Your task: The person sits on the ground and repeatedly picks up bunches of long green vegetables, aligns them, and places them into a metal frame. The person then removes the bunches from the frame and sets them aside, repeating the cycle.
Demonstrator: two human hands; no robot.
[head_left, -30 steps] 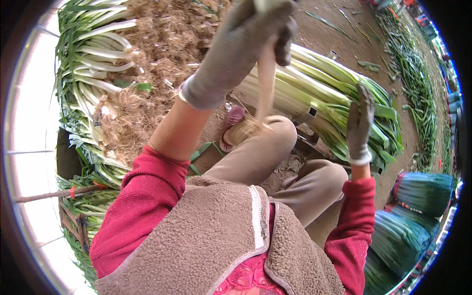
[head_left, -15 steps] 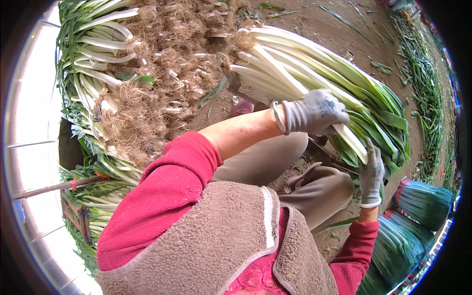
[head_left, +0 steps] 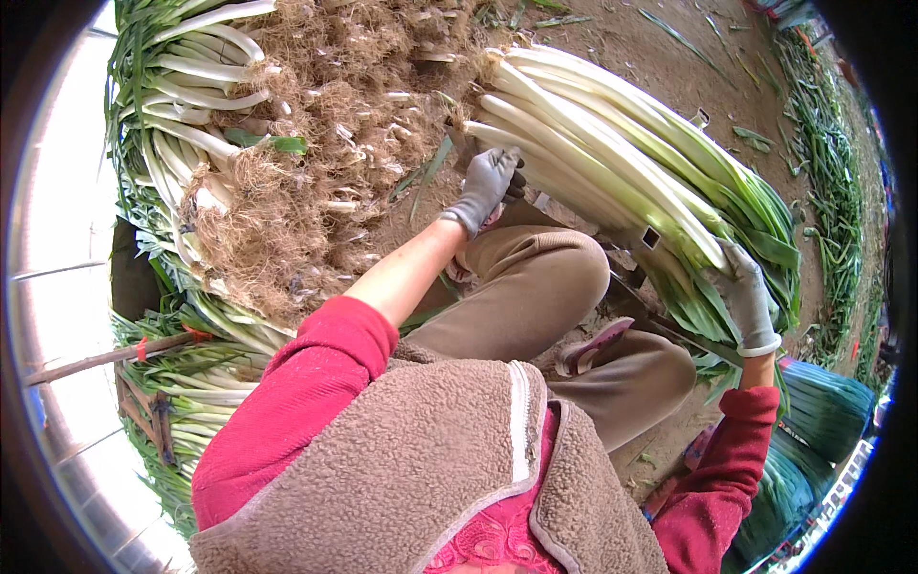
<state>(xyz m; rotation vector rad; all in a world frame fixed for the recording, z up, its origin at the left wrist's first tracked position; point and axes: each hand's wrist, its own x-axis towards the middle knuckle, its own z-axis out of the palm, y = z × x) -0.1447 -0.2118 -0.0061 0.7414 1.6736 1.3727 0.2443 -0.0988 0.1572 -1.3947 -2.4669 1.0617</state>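
Note:
A thick bundle of leeks [head_left: 593, 143] lies at a slant in front of me, white root ends to the upper left and green leaves [head_left: 765, 239] to the lower right. It rests in a low metal frame; one square tube end [head_left: 650, 237] pokes up at its near side. My left hand [head_left: 490, 187], in a grey glove with dark fingertips, is closed beside the root ends. What its curled fingers hold, if anything, is hidden. Around the near side of the leafy end, my gloved right hand [head_left: 744, 298] grips the leeks.
Untrimmed leeks with brown, shaggy roots [head_left: 335, 182] are heaped at my left. Bundles in bluish wrapping [head_left: 827, 402] stand at the lower right. Loose leaves [head_left: 827, 210] line the far right ground. My bent knees [head_left: 545, 277] are close below the frame.
My left hand has let go of the leek it held over the bundle and moved left to the root ends. That leek now lies on the bundle. My right hand has shifted up onto the leaves.

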